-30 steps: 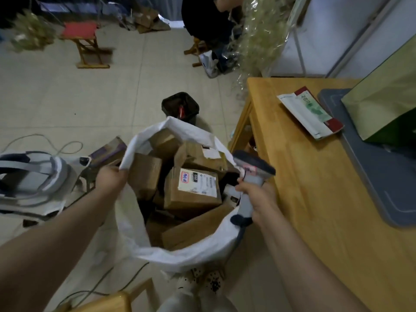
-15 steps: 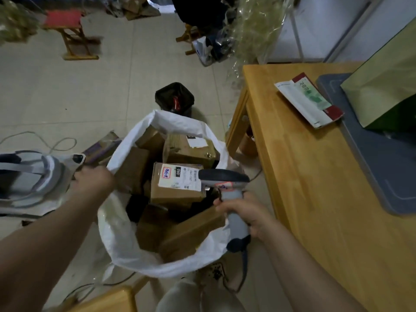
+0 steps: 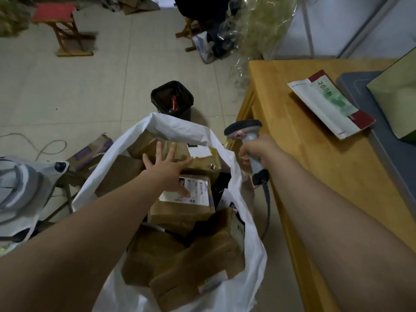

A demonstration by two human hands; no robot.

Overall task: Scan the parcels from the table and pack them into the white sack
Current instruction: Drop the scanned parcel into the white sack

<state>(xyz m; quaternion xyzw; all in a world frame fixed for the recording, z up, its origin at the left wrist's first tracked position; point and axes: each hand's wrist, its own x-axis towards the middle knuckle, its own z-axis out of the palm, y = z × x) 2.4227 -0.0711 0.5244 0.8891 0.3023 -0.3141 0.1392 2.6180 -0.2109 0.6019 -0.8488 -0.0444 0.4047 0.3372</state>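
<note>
The white sack [image 3: 180, 126] stands open on the floor, left of the wooden table [image 3: 304, 172], its right rim just beside the table's left edge with only a narrow strip of floor between them. A black bin [image 3: 172, 100] sits just beyond the sack's far rim. Past it, the tiled floor [image 3: 94, 86] lies open to the far left. Brown parcels fill the sack up to its mouth.

The left hand [image 3: 167, 168] is spread flat over them, fingers straight and apart. The fingers lie on the far parcel [image 3: 204, 159], and the thumb rests on the white label of the labelled parcel [image 3: 186, 210] nearer the middle. The right hand [image 3: 258, 152] is clenched round the handle of the scanner [image 3: 244, 130], held above the gap between sack and table, its head pointing left. On the far side of the table lies a flat white packet [image 3: 328, 104], partly on a grey mat [image 3: 391, 154].
</note>
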